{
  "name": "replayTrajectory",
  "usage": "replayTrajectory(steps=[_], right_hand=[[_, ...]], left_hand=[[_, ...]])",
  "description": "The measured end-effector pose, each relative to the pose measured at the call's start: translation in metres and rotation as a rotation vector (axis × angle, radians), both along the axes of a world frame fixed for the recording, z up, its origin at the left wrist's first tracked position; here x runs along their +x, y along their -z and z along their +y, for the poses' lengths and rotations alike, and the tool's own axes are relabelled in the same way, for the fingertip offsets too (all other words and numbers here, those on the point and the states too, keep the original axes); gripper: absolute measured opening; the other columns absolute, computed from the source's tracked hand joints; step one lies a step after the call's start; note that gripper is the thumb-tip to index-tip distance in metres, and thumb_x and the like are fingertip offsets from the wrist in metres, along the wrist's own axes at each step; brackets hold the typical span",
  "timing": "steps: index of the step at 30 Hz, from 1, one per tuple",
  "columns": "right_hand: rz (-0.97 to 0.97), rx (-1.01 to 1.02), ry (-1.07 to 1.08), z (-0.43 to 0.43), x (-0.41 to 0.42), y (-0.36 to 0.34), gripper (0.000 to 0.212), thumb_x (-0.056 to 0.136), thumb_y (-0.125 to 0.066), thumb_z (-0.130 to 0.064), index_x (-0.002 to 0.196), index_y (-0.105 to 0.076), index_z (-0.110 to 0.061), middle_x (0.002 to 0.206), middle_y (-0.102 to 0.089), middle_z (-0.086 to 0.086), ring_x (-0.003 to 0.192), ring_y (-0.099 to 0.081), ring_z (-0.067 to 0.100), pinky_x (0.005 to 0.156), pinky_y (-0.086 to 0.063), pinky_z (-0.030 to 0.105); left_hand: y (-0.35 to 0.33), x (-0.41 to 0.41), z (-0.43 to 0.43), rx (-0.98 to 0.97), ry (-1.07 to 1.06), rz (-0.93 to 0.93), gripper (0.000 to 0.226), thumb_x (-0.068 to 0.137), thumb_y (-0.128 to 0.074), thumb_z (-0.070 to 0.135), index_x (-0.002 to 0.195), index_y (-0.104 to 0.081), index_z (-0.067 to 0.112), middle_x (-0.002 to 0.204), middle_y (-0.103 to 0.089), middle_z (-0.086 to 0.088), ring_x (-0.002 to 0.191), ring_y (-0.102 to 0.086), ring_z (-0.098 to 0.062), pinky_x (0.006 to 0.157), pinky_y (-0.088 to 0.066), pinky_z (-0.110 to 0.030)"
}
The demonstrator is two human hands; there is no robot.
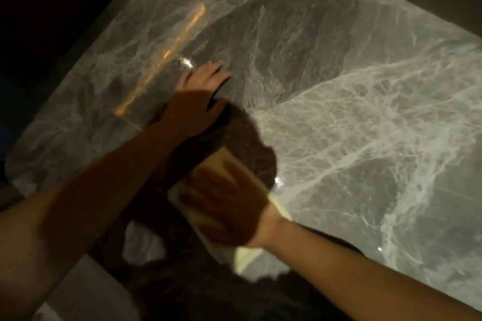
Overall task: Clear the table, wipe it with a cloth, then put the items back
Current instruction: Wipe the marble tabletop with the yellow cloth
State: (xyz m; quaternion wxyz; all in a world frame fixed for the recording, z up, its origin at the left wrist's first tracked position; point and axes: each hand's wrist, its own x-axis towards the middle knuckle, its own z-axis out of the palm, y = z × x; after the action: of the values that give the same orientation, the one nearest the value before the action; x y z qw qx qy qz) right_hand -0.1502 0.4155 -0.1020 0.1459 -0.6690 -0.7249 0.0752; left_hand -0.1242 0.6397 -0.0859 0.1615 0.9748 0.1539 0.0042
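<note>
On the marble worktop (339, 112) nothing is left but two hands, so it looks cleared and ready for wiping. Near the front edge, the right hand (224, 206) lies flat and spread on a pale yellow cloth (187, 190), pressing it down so it can rub the stone. It is blurry, so it is likely sliding. The left hand (198, 96) rests open on the bare stone farther back, touching nothing else, likely to hold the person steady. Putting things back comes later.
</note>
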Motion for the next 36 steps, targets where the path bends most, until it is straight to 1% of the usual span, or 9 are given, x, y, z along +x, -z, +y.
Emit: replayTrajectory(steps=[3, 6, 8, 12, 20, 24, 29, 32, 36], right_hand=[[0.015, -0.043, 0.208, 0.032, 0.045, -0.002, 0.059, 0.090, -0.044, -0.050, 0.145, -0.040, -0.029, 0.153, -0.038, 0.003, 0.143, -0.030, 0.025, 0.115, -0.015, 0.055], [0.072, -0.017, 0.334, 0.054, 0.079, 0.002, 0.059, 0.090, -0.043, -0.048, 0.143, -0.044, -0.023, 0.153, -0.037, 0.007, 0.144, -0.025, 0.025, 0.114, -0.014, 0.054], [0.056, -0.023, 0.426, 0.070, 0.111, -0.004, 0.059, 0.091, -0.044, -0.049, 0.145, -0.040, -0.027, 0.156, -0.031, 0.004, 0.145, -0.022, 0.024, 0.116, -0.010, 0.052], [-0.073, -0.171, 0.539, 0.104, 0.173, -0.014, 0.062, 0.093, -0.035, -0.054, 0.151, -0.022, -0.034, 0.162, -0.012, -0.001, 0.150, -0.007, 0.023, 0.118, -0.003, 0.052], [-0.125, -0.161, 0.654, 0.146, 0.259, -0.011, 0.063, 0.094, -0.025, -0.054, 0.152, -0.018, -0.031, 0.163, -0.009, 0.000, 0.150, -0.007, 0.024, 0.119, -0.003, 0.050], [-0.138, -0.174, 0.656, 0.150, 0.262, -0.013, 0.064, 0.093, -0.026, -0.052, 0.152, -0.019, -0.031, 0.163, -0.009, 0.001, 0.150, -0.006, 0.025, 0.120, -0.003, 0.051], [-0.087, -0.193, 0.661, 0.150, 0.243, -0.018, 0.065, 0.093, -0.027, -0.052, 0.153, -0.016, -0.029, 0.163, -0.006, 0.003, 0.150, -0.001, 0.027, 0.119, -0.001, 0.053], [-0.096, -0.203, 0.571, 0.143, 0.212, -0.019, 0.069, 0.091, -0.026, -0.055, 0.153, -0.016, -0.028, 0.163, -0.008, 0.004, 0.150, -0.003, 0.027, 0.119, -0.002, 0.054], [-0.098, -0.220, 0.446, 0.124, 0.158, -0.021, 0.070, 0.088, -0.029, -0.057, 0.152, -0.019, -0.030, 0.162, -0.011, 0.003, 0.150, -0.005, 0.026, 0.118, -0.004, 0.053]], left_hand=[[0.001, -0.005, 0.021, 0.031, -0.059, -0.003, 0.057, 0.086, -0.046, 0.033, 0.141, -0.038, 0.023, 0.155, -0.028, -0.004, 0.144, -0.023, -0.022, 0.114, -0.013, -0.047], [-0.001, -0.007, 0.039, -0.027, -0.128, -0.045, 0.058, 0.084, -0.047, 0.034, 0.140, -0.039, 0.018, 0.152, -0.031, -0.010, 0.140, -0.029, -0.028, 0.113, -0.023, -0.051], [-0.004, -0.010, 0.049, -0.018, -0.184, -0.076, 0.056, 0.085, -0.048, 0.034, 0.138, -0.041, 0.017, 0.150, -0.033, -0.012, 0.138, -0.032, -0.030, 0.110, -0.028, -0.053], [-0.003, -0.031, 0.061, 0.056, -0.180, -0.076, 0.054, 0.088, -0.045, 0.037, 0.138, -0.039, 0.015, 0.150, -0.033, -0.011, 0.139, -0.030, -0.028, 0.111, -0.023, -0.050], [0.011, -0.038, 0.065, 0.091, -0.192, -0.049, 0.059, 0.093, -0.031, 0.047, 0.143, -0.033, 0.015, 0.153, -0.028, -0.009, 0.143, -0.023, -0.026, 0.116, -0.016, -0.047], [0.009, -0.038, 0.064, 0.063, -0.199, -0.049, 0.060, 0.093, -0.032, 0.047, 0.143, -0.032, 0.015, 0.155, -0.025, -0.008, 0.145, -0.019, -0.026, 0.116, -0.015, -0.050], [0.008, -0.038, 0.063, 0.076, -0.189, -0.069, 0.057, 0.092, -0.034, 0.046, 0.141, -0.034, 0.017, 0.155, -0.025, -0.006, 0.145, -0.019, -0.023, 0.114, -0.014, -0.041], [0.008, -0.038, 0.065, -0.015, -0.203, -0.107, 0.056, 0.092, -0.031, 0.046, 0.140, -0.038, 0.016, 0.154, -0.028, -0.006, 0.144, -0.020, -0.022, 0.114, -0.015, -0.039], [0.004, -0.034, 0.066, -0.046, -0.219, -0.096, 0.059, 0.088, -0.032, 0.048, 0.137, -0.043, 0.018, 0.151, -0.034, -0.007, 0.142, -0.026, -0.023, 0.115, -0.016, -0.044]])
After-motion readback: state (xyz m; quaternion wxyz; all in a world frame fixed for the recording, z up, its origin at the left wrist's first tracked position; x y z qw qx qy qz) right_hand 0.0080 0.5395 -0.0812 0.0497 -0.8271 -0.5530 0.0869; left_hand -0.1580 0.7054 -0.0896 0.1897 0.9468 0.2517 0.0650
